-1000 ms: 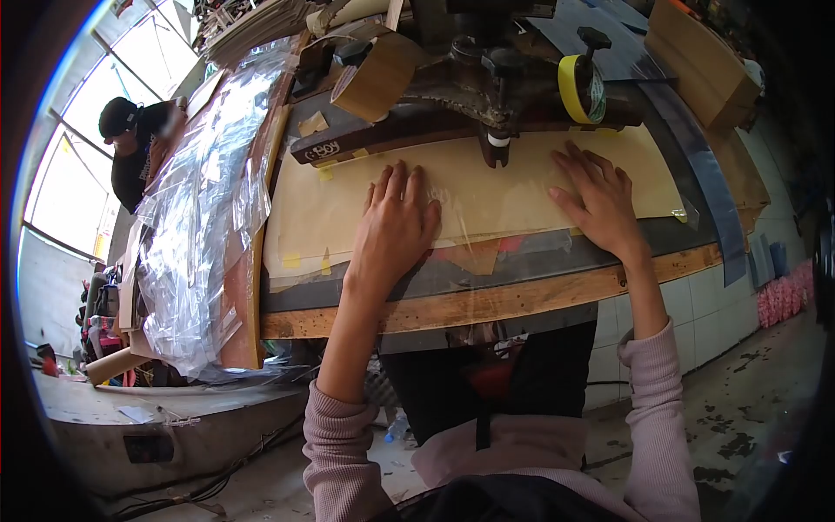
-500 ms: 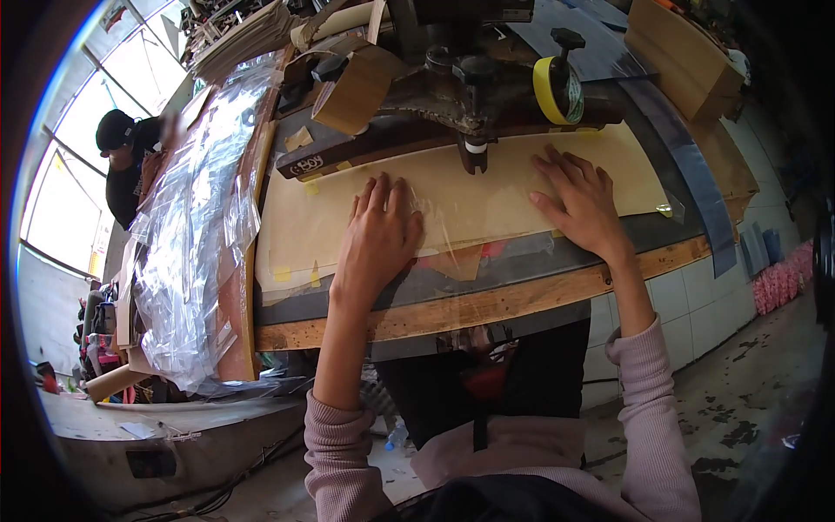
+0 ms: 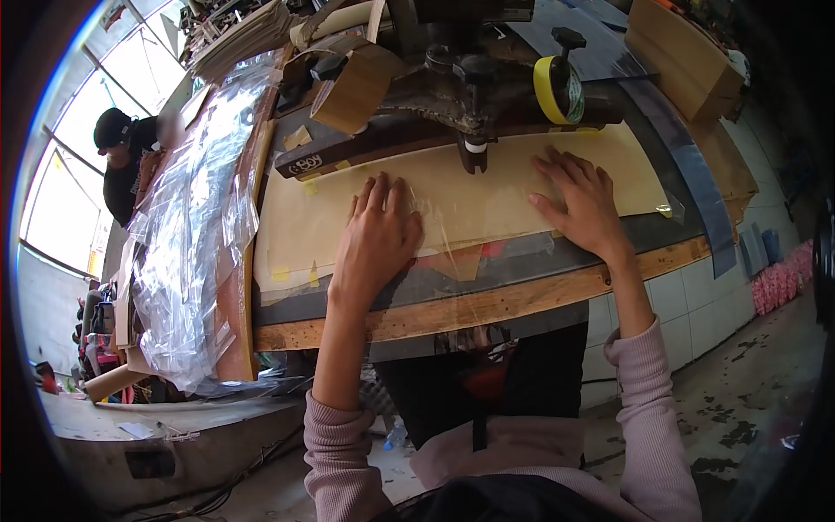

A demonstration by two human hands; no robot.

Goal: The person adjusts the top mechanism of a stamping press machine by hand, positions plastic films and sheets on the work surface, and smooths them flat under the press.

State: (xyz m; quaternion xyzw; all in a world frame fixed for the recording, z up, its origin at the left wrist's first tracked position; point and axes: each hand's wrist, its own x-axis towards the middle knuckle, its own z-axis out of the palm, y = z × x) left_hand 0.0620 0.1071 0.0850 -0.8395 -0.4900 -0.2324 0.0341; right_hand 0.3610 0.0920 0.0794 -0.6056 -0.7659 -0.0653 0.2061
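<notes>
My left hand (image 3: pixel 377 235) lies flat, fingers stretched out, on clear plastic film (image 3: pixel 444 204) over a tan sheet (image 3: pixel 487 196). My right hand (image 3: pixel 581 202) rests on the film's right part, its fingers spread. Both hands are open, with nothing held. Bits of yellow tape (image 3: pixel 314 275) mark the tan sheet's edges. Beyond my fingertips a dark metal bar (image 3: pixel 391 143) of a machine crosses the sheet. The film also hangs past the wooden front edge (image 3: pixel 487 304) of the table.
A brown tape roll (image 3: pixel 352 94) and a yellow tape roll (image 3: pixel 557 91) sit on the machine. Crumpled clear plastic bags (image 3: pixel 196 235) pile up at left. A cardboard box (image 3: pixel 683 56) stands at back right. Another person (image 3: pixel 129 161) in a dark cap is at far left.
My hands stay in the same place on the film. At far left the other person has shifted slightly.
</notes>
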